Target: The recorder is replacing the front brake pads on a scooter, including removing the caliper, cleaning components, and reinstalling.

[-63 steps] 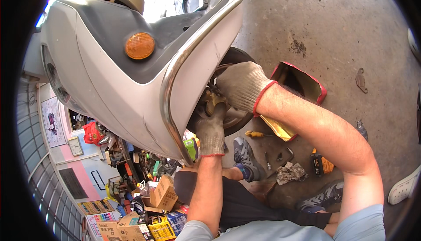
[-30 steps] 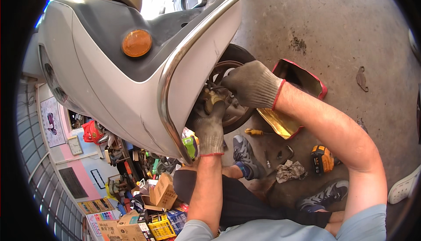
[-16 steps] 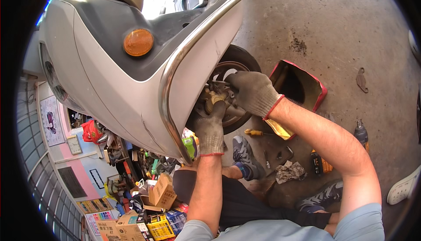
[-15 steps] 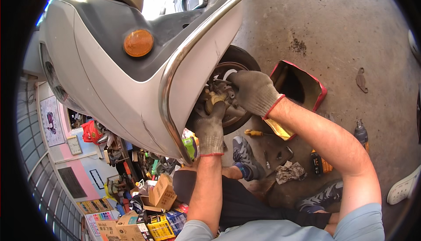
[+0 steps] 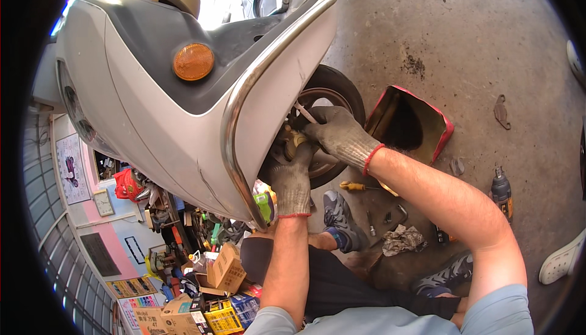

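Both my hands wear grey knitted gloves with red cuffs and work beside the scooter's front wheel point(image 5: 351, 94). My left hand point(image 5: 292, 179) is closed around a dirty, yellowish brake caliper point(image 5: 295, 139) at the hub; part of it is hidden under the body panel. Above and to the right, my right hand point(image 5: 342, 135) pinches a pale, thin, stick-like thing point(image 5: 306, 113) that slants in toward the caliper. Its far end is lost in the shadow, so its kind is unclear. The scooter's white front panel point(image 5: 165, 146) with a chrome bar point(image 5: 232, 124) overhangs the left hand.
A cut-open can with a red rim point(image 5: 444, 132) lies right of the wheel. On the concrete are a brake pad point(image 5: 502, 113), a yellow-handled screwdriver point(image 5: 352, 185), a power driver point(image 5: 502, 191) and a crumpled rag point(image 5: 403, 240). Boxes point(image 5: 227, 268) crowd the lower left.
My right hand has shifted left and slightly down, nearer the caliper, and the pale stick in it now angles up-left. The left hand stays almost where it was.
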### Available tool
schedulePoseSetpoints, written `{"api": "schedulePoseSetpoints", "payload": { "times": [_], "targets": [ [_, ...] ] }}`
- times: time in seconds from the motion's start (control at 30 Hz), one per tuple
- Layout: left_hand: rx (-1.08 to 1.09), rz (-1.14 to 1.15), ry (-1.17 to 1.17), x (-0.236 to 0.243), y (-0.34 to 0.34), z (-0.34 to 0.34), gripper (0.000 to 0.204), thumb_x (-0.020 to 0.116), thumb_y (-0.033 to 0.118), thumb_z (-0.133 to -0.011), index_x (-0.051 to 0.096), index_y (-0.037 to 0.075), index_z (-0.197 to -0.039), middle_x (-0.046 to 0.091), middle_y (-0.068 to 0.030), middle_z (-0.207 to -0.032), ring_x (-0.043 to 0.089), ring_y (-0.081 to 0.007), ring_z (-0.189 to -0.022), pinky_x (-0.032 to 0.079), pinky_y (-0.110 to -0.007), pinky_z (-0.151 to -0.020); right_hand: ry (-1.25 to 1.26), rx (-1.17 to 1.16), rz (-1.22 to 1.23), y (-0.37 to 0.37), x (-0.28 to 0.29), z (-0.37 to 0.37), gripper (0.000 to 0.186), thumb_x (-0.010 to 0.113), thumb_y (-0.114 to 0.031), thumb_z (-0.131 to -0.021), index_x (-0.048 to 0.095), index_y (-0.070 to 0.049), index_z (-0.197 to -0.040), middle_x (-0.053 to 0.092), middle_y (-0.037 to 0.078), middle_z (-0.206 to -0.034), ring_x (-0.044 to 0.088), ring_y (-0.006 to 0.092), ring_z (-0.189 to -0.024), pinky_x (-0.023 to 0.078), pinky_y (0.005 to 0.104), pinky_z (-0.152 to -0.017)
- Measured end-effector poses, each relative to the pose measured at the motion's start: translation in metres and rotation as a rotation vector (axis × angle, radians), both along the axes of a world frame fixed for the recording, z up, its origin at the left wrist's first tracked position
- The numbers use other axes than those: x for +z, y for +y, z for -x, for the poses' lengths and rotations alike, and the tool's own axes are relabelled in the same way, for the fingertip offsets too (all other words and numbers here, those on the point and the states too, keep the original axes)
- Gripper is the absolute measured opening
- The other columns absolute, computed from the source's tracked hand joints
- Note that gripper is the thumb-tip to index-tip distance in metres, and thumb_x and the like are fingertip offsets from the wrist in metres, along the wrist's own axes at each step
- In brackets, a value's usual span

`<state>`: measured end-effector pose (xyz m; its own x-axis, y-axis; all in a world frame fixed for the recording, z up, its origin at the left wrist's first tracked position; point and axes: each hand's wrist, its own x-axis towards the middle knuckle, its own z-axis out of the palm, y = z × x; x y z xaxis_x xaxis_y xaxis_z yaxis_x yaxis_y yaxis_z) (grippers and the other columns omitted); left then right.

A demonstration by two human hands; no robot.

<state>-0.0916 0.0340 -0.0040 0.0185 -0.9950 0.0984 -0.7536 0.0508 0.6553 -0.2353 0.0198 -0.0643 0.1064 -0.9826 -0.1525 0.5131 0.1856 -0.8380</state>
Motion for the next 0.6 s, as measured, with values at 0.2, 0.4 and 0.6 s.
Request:
{"api": "schedulePoseSetpoints", "payload": {
  "times": [0.2,0.4,0.6],
  "targets": [
    [0.094,-0.074,-0.103,-0.004,-0.002,-0.005,0.051,0.074,0.021,-0.087,0.057,0.000,-0.129,0.064,-0.0105,-0.120,0.064,-0.0176,-0.102,0.052,-0.028,-0.090,-0.126,0.153,-0.038,-0.013,-0.003,0.011,0.033,0.065,-0.015,-0.084,0.068,0.007,-0.109,0.067,0.009,-0.081,0.063,0.0166,-0.071,0.050,0.0321,-0.067],
    [0.098,-0.060,-0.046,-0.003,0.005,-0.002,0.055,0.077,0.022,-0.083,0.058,-0.004,-0.127,0.065,-0.0144,-0.123,0.062,-0.0234,-0.112,0.046,-0.035,-0.101,0.495,0.169,0.101,-0.025,-0.019,0.058,0.037,0.059,-0.026,-0.087,0.068,0.001,-0.112,0.071,0.021,-0.089,0.068,0.0292,-0.077,0.053,0.0385,-0.075],
    [0.095,-0.061,0.043,-0.004,0.001,-0.003,0.053,0.077,0.021,-0.082,0.059,-0.005,-0.125,0.067,-0.0133,-0.119,0.065,-0.0217,-0.107,0.048,-0.033,-0.097,1.303,0.029,-0.064,0.004,-0.099,0.128,0.030,0.060,-0.028,-0.085,0.070,-0.002,-0.097,0.069,0.024,-0.096,0.066,0.0414,-0.095,0.053,0.0497,-0.082]
  ]
}}
